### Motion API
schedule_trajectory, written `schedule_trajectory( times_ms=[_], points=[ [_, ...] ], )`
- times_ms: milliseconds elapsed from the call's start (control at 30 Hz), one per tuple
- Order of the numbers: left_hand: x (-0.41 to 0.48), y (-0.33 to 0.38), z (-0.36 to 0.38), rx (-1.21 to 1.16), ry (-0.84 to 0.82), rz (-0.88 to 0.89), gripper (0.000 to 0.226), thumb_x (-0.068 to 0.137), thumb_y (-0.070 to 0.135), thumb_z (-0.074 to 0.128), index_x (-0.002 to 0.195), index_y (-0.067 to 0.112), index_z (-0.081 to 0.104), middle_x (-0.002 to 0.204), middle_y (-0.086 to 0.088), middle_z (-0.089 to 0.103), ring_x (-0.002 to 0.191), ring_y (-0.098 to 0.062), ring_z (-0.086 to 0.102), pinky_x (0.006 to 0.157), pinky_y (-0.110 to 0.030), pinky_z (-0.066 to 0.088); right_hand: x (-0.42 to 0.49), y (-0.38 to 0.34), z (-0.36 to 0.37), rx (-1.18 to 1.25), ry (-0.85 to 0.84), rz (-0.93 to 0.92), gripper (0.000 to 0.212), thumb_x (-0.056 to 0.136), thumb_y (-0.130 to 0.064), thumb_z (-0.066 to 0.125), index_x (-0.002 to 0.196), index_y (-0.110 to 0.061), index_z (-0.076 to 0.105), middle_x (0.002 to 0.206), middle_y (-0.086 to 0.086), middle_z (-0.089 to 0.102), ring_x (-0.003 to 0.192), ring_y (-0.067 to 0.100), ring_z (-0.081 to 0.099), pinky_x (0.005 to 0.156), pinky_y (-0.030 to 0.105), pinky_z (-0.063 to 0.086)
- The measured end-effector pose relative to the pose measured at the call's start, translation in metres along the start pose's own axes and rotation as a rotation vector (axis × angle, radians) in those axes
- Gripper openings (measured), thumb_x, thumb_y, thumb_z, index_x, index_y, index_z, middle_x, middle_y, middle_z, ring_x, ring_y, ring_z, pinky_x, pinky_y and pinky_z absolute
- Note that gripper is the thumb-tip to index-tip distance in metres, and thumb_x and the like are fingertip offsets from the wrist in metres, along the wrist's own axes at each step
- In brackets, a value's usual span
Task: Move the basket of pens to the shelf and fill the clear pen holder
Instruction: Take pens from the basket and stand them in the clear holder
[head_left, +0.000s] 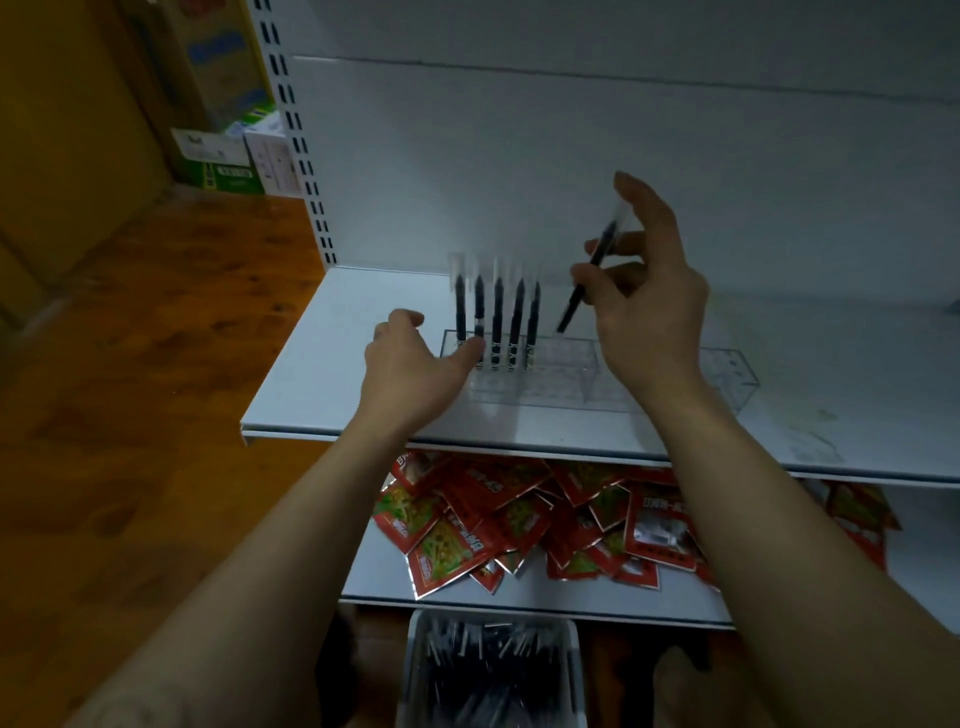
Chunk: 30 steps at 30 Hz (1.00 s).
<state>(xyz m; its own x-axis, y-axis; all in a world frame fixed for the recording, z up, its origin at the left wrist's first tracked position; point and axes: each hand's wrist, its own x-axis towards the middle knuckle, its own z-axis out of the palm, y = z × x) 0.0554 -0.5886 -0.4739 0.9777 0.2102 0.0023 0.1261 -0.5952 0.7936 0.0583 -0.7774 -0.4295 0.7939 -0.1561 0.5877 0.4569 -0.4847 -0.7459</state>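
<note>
A white metal shelf (332, 364), mid-frame beside a brown wooden floor (156, 364), carries the clear plastic pen holder (597, 376). The right hand (649, 306) pinches a black pen (584, 286) above it. The left hand (413, 364), relaxed, touches its left end. The white plastic basket of pens (415, 660) is cut off at the bottom edge.

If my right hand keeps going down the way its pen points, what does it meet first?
The pen in the right hand would probably meet the top of the clear pen holder, just right of the five standing pens; depth is unclear.
</note>
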Motion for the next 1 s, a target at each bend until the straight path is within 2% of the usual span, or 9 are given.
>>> schedule_trajectory(
  times_ms=[67, 200, 333, 433, 600, 733, 900, 933, 1000],
  points=[
    [0.01, 0.004, 0.006, -0.001, -0.015, 0.005, 0.082, 0.078, 0.056, 0.069, 0.14, 0.012, 0.037, 0.141, -0.008, 0.043, 0.128, -0.028, 0.043, 0.1, -0.045, 0.045, 0.005, 0.009, 0.005, -0.011, -0.021, 0.009, 0.064, 0.088, -0.005, 0.066, 0.141, -0.032, 0.042, 0.106, 0.002, 0.063, 0.078, -0.005, 0.061, 0.082, 0.019, 0.055],
    [0.023, 0.002, 0.019, 0.002, -0.068, -0.038, 0.086, 0.07, 0.06, 0.074, 0.133, 0.012, 0.044, 0.135, -0.007, 0.05, 0.124, -0.027, 0.047, 0.098, -0.047, 0.046, 0.003, 0.025, 0.016, -0.048, -0.114, 0.043, 0.061, 0.089, -0.006, 0.065, 0.135, -0.04, 0.042, 0.107, -0.004, 0.062, 0.082, 0.004, 0.063, 0.081, 0.011, 0.051],
    [0.027, -0.002, 0.022, -0.012, -0.099, -0.053, 0.083, 0.066, 0.062, 0.076, 0.128, 0.013, 0.05, 0.13, -0.005, 0.054, 0.118, -0.024, 0.051, 0.092, -0.039, 0.047, -0.009, 0.033, 0.026, -0.108, -0.192, 0.049, 0.047, 0.094, -0.009, 0.059, 0.13, -0.037, 0.049, 0.096, -0.013, 0.057, 0.078, -0.011, 0.057, 0.073, 0.0, 0.043],
    [0.027, -0.002, 0.02, -0.004, -0.107, -0.045, 0.082, 0.069, 0.061, 0.075, 0.13, 0.012, 0.049, 0.134, -0.006, 0.051, 0.119, -0.024, 0.05, 0.086, -0.033, 0.042, -0.007, 0.029, 0.026, -0.059, -0.156, 0.081, 0.039, 0.096, -0.007, 0.053, 0.126, -0.031, 0.055, 0.094, -0.015, 0.058, 0.084, -0.002, 0.061, 0.075, 0.013, 0.053],
    [0.022, -0.002, 0.023, -0.027, -0.095, -0.031, 0.078, 0.071, 0.061, 0.073, 0.129, 0.013, 0.051, 0.132, -0.004, 0.054, 0.114, -0.021, 0.053, 0.082, -0.031, 0.04, -0.011, 0.024, 0.017, -0.039, -0.186, 0.115, 0.048, 0.093, 0.0, 0.049, 0.127, -0.034, 0.056, 0.096, -0.019, 0.058, 0.091, -0.001, 0.06, 0.086, 0.029, 0.056],
    [0.018, -0.003, 0.023, -0.062, -0.084, -0.027, 0.076, 0.073, 0.059, 0.073, 0.129, 0.013, 0.05, 0.132, -0.004, 0.054, 0.116, -0.021, 0.052, 0.083, -0.031, 0.04, -0.015, 0.022, 0.014, -0.041, -0.22, 0.114, 0.054, 0.093, 0.003, 0.046, 0.13, -0.035, 0.053, 0.095, -0.022, 0.057, 0.092, -0.001, 0.06, 0.088, 0.028, 0.056],
    [0.014, -0.002, 0.024, -0.088, -0.069, -0.03, 0.076, 0.076, 0.059, 0.07, 0.134, 0.015, 0.047, 0.136, -0.004, 0.051, 0.117, -0.021, 0.052, 0.085, -0.032, 0.041, -0.016, 0.029, 0.012, -0.008, -0.223, 0.196, 0.063, 0.093, 0.004, 0.044, 0.132, -0.044, 0.051, 0.104, 0.002, 0.063, 0.1, 0.015, 0.062, 0.094, 0.04, 0.054],
    [0.013, -0.002, 0.024, -0.089, -0.064, -0.03, 0.076, 0.076, 0.059, 0.07, 0.134, 0.016, 0.047, 0.137, -0.004, 0.051, 0.118, -0.021, 0.051, 0.086, -0.032, 0.042, -0.016, 0.029, 0.011, -0.006, -0.24, 0.196, 0.063, 0.093, 0.004, 0.044, 0.132, -0.046, 0.05, 0.104, 0.0, 0.063, 0.1, 0.012, 0.062, 0.095, 0.037, 0.053],
    [0.013, -0.002, 0.025, -0.092, -0.056, -0.032, 0.077, 0.076, 0.058, 0.07, 0.135, 0.015, 0.047, 0.137, -0.004, 0.051, 0.119, -0.022, 0.051, 0.088, -0.032, 0.042, -0.019, 0.025, 0.01, -0.031, -0.291, 0.172, 0.064, 0.094, 0.004, 0.045, 0.134, -0.047, 0.046, 0.103, -0.016, 0.059, 0.097, -0.005, 0.058, 0.094, 0.016, 0.049]
  ],
)
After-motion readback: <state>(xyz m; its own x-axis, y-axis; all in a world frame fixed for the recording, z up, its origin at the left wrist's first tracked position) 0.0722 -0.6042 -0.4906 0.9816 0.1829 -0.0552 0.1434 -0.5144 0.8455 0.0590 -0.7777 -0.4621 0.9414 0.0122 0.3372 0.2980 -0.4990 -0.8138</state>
